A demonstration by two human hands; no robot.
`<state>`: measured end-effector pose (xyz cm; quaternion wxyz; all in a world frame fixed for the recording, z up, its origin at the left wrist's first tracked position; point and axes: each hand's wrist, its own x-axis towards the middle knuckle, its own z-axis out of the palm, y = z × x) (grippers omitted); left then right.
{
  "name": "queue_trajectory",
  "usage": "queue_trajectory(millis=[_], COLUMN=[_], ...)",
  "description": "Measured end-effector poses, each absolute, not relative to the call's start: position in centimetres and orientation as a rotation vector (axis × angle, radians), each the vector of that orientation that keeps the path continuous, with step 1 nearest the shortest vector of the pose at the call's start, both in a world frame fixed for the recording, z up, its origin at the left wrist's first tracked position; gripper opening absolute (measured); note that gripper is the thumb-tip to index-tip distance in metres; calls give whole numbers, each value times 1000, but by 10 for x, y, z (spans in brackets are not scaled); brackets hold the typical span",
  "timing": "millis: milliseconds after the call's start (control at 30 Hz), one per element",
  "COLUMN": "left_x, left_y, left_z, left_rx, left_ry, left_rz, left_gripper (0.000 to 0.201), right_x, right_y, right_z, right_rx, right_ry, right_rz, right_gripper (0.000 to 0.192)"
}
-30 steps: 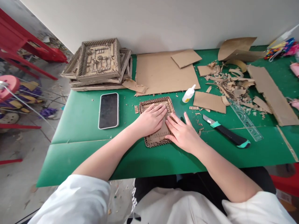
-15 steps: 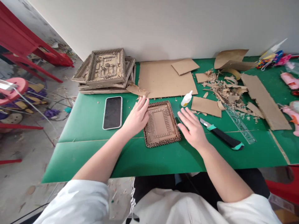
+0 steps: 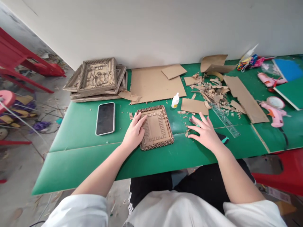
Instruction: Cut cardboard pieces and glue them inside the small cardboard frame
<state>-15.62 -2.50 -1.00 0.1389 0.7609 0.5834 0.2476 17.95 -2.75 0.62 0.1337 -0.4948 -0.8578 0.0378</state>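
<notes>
A cardboard frame (image 3: pixel 157 126) with corrugated edging and short ridged strips inside lies flat on the green table. My left hand (image 3: pixel 134 132) rests on its left edge, fingers stretched out and holding nothing. To the right, my right hand (image 3: pixel 205 130) is spread over the table, apart from the frame. Partly under it is a utility knife (image 3: pixel 223 138), most of which is hidden by the hand. Small cardboard bits (image 3: pixel 187 132) lie by its fingertips. A white glue bottle (image 3: pixel 175 101) stands upright behind the frame.
A phone (image 3: pixel 105 118) lies at left, before stacked cardboard frames (image 3: pixel 99 77). Cardboard sheets (image 3: pixel 153 83) and a scrap pile (image 3: pixel 215 91) sit along the back. A clear ruler (image 3: pixel 226 121) and pink glue guns (image 3: pixel 276 115) are at right.
My right hand has moved right, away from the frame and over the knife. My left hand has come down onto the frame's left edge. The view has shifted rightward.
</notes>
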Motion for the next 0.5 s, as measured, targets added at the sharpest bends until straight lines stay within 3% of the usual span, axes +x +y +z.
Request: queue_trajectory(millis=[200,500], left_x=[-142,-120], left_y=[-36,-44], left_z=[-9,-10], left_rx=[2219,2203], left_ry=[1675,1640], left_rz=[695,755], left_gripper=[46,42], right_x=[165,168], right_y=[-20,23], right_z=[10,38], right_rx=[-1311,-1364], right_ry=[-2517,-2386], right_rz=[138,342], right_gripper=[16,15])
